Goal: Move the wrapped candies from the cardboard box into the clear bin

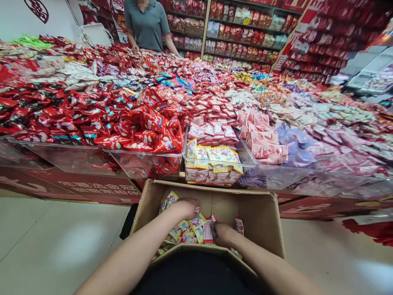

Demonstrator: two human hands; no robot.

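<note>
A cardboard box [250,205] stands open in front of me, with small yellow-and-white candy packets [198,223] and some pink-and-white ones inside. Both of my hands reach down into it. My left hand [186,208] is closed above the packets on the left, and what lies at its fingertips is too small to make out. Lower and to the right, my right hand [224,234] has its fingers curled against a pink-and-white candy packet [208,232]. Another pink packet [240,225] leans by the box's right side. Just beyond the box is a clear bin [250,157] of stacked yellow and pink packets.
Red candy packets [147,127] fill the bins on the left; pink and lilac packets [267,141] fill those on the right. A person in a grey shirt [147,24] stands behind the display. Stocked shelves [242,35] line the back. Pale floor tiles [61,229] flank the box.
</note>
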